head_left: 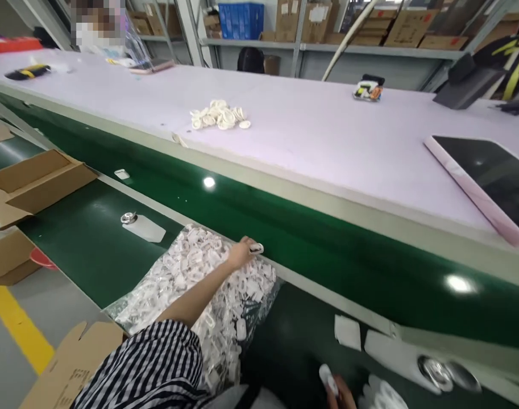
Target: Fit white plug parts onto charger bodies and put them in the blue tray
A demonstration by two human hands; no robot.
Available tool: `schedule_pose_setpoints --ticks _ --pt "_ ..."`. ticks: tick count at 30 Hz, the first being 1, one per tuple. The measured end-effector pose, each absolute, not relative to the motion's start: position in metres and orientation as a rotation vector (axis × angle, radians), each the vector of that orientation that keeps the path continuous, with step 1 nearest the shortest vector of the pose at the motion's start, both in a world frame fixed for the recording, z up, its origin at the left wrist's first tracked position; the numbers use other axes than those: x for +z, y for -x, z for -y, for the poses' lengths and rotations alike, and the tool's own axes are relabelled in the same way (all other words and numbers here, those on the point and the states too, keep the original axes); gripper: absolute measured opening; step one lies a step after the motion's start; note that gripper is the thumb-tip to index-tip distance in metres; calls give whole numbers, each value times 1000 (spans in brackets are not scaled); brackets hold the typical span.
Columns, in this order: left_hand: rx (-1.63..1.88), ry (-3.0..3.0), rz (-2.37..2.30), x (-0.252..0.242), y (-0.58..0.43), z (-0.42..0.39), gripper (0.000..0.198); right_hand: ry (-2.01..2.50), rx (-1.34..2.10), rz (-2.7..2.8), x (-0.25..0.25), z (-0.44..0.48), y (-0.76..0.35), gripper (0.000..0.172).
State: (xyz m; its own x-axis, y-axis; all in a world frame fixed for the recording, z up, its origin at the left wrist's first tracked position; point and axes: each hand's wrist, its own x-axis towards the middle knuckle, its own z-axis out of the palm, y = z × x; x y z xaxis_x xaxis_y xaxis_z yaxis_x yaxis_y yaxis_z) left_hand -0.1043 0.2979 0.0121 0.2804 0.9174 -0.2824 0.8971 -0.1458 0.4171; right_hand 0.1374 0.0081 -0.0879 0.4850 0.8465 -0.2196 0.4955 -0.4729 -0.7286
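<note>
White oval frame (260, 248): light, stiff and best taken by the rim

The white oval frame is held at the fingertips of the left hand (241, 253), above the far edge of a clear plastic bag (262, 308) in which many small white parts (195, 255) are heaped. The frame appears to be pinched, though the exact placing of the thumb cannot be told. A white oval piece (328, 379) is pinched between the fingers of the right hand (343, 393), which is partly cut off by the lower edge of the view. A cluster of white pieces (382, 393) is seen just beside that hand, and a white card (348, 332) is laid near it on the green surface (297, 329).

Moulded plastic is suggested by the frame's look, so very little weight and a stiff body are to be expected. Its smooth face may prove slippery, and its thin sides could be bent or cracked if squeezed hard across the opening. A light pinch on one end of the rim, where the oval curves, is judged safest. The solid-looking oval piece should be steadied by its long edges, with its broad face left untouched.
</note>
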Motion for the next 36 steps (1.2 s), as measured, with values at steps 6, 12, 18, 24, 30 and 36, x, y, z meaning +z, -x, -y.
schedule_pose_setpoints --ticks 6,12,18,24,30,36 --pt "4 -2015 -967 -20 39 -107 29 2035 734 932 -41 5 -108 41" --pt "93 -1930 -1040 -45 36 -55 26 1845 728 1430 -48 18 -91 27" --pt "73 -1975 -1107 -45 37 -46 22 1895 597 1660 -42 24 -83 25" --pt "77 -1996 -1123 -42 38 -43 20 1963 503 1765 -40 21 -81 24" --pt "64 -2012 -1121 -41 38 -42 20 1987 475 1813 -38 20 -80 21" --pt "52 -2106 -1018 -36 42 -43 24 2050 580 1899 -33 17 -82 18"
